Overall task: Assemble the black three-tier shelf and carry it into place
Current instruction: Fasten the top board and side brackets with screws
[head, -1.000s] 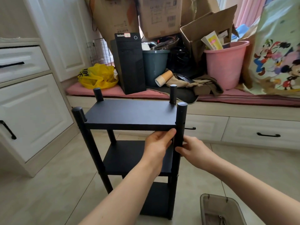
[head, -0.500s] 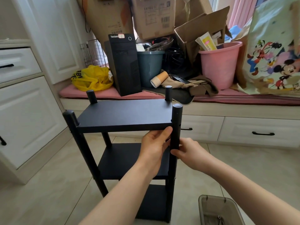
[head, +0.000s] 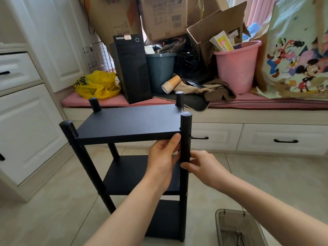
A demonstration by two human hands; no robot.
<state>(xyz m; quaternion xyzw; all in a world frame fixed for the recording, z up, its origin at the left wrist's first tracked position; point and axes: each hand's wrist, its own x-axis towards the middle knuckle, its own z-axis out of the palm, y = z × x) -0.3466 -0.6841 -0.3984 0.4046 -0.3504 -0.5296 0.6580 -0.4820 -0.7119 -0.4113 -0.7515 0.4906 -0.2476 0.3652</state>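
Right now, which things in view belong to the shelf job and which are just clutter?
Job:
black shelf
near right post, gripped by left hand and right hand
grey tray, seemingly holding tools

Clutter:
computer tower
pink bucket
grey bin
yellow bag
paper cups
cardboard boxes
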